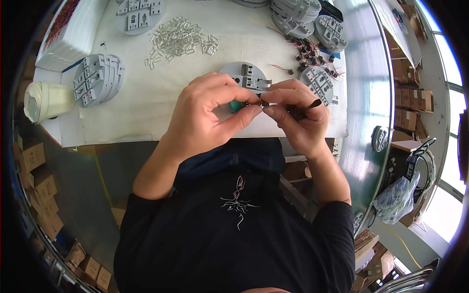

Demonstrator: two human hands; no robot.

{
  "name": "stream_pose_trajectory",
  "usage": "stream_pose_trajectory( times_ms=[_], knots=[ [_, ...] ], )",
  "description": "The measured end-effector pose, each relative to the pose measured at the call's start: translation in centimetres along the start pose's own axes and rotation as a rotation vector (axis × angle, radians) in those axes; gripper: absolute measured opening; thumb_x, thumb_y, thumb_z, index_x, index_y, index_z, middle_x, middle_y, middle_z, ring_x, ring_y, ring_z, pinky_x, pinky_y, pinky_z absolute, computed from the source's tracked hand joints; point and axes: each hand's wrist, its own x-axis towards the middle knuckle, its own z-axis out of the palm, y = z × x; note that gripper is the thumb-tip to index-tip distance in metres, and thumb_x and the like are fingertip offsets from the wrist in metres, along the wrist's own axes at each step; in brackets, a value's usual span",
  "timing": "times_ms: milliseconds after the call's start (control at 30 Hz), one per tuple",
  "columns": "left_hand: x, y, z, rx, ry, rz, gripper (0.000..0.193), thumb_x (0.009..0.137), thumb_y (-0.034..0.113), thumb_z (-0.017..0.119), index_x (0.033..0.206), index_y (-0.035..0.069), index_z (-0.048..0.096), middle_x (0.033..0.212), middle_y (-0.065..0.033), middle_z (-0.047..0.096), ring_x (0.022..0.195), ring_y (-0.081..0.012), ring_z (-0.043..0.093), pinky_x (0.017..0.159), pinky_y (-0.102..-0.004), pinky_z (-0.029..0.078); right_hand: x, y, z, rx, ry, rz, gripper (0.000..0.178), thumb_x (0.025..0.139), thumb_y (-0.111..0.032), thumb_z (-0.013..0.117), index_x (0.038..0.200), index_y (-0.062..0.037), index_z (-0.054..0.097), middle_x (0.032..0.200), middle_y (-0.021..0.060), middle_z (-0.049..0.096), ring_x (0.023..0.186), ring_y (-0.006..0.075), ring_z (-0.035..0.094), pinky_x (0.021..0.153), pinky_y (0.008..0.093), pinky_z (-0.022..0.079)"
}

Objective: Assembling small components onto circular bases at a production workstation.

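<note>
My left hand [205, 110] and my right hand [300, 115] meet over the front of the table, fingertips pinched together. Between them is a small dark part [264, 102], mostly covered by the fingers, its kind too small to tell. A dark, slender stick-like thing [316, 103] pokes out of my right hand, lying across its curled fingers. Just behind the hands lies a round grey plastic base [243, 69] with raised blocks and a silvery metal piece on it. Something green [236, 106] shows below my left index finger, partly hidden.
Loose clear U-shaped pieces [181, 39] lie heaped at the back. Black parts with red wires [308, 53] are scattered at the right. Stacked grey discs [99, 80] stand left, near a cream bucket [49, 101] and a white foam box [73, 36]. More discs [295, 17] are piled back right.
</note>
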Motion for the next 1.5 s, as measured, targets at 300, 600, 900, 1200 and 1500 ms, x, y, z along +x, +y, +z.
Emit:
stream_pose_trajectory(
  times_ms=[300, 600, 900, 1200, 1500],
  knots=[
    [0.0, -1.2, 1.1, -0.517, -0.075, -0.097, 0.014, 0.091, 0.013, 0.083, 0.098, 0.002, 0.078, 0.088, -0.0033, 0.073, 0.079, -0.0103, 0.062, 0.070, -0.0266, 0.047, -0.8, -0.1, -0.4, 0.492, -0.054, 0.212, 0.022, 0.097, 0.006, 0.074, 0.117, -0.0007, 0.071, 0.117, 0.0102, 0.069, 0.095, 0.0138, 0.067, 0.076, 0.0245, 0.055],
    [-0.3, -0.2, 1.0, -1.040, -0.171, -0.497, 0.016, 0.092, 0.011, 0.081, 0.101, 0.000, 0.076, 0.091, 0.0019, 0.071, 0.085, -0.0044, 0.059, 0.074, -0.0231, 0.047, -0.2, -0.1, -0.3, 0.286, -0.085, 0.094, 0.023, 0.093, 0.006, 0.075, 0.114, -0.0016, 0.070, 0.116, 0.0074, 0.066, 0.095, 0.0146, 0.066, 0.074, 0.0262, 0.054],
    [-0.7, -0.9, 0.5, -0.247, 0.013, -0.126, 0.008, 0.085, 0.006, 0.079, 0.092, 0.006, 0.076, 0.083, -0.0028, 0.069, 0.080, -0.0132, 0.063, 0.074, -0.0293, 0.050, -0.4, -1.7, -0.6, -0.241, -0.085, -0.001, 0.027, 0.085, 0.009, 0.076, 0.110, -0.0004, 0.069, 0.112, 0.0084, 0.064, 0.083, 0.0122, 0.061, 0.066, 0.0274, 0.050],
    [0.1, -2.7, 1.9, 0.505, 0.108, 0.091, 0.019, 0.076, 0.012, 0.084, 0.091, 0.008, 0.073, 0.083, -0.0042, 0.061, 0.085, -0.0266, 0.061, 0.073, -0.0405, 0.051, -0.1, -0.1, 0.5, -0.765, -0.125, 0.107, 0.021, 0.089, -0.006, 0.078, 0.109, -0.0042, 0.073, 0.116, 0.0051, 0.067, 0.075, 0.0262, 0.070, 0.064, 0.0371, 0.055],
    [-0.4, -3.3, 3.4, 0.366, 0.212, 0.038, 0.054, 0.075, 0.020, 0.090, 0.121, 0.010, 0.064, 0.112, -0.0089, 0.059, 0.100, -0.0318, 0.062, 0.081, -0.0441, 0.055, 0.4, 0.9, 0.2, -0.677, -0.102, 0.190, 0.017, 0.085, -0.012, 0.082, 0.102, -0.0077, 0.077, 0.109, 0.0028, 0.069, 0.078, 0.0294, 0.071, 0.066, 0.0418, 0.057]
  ],
)
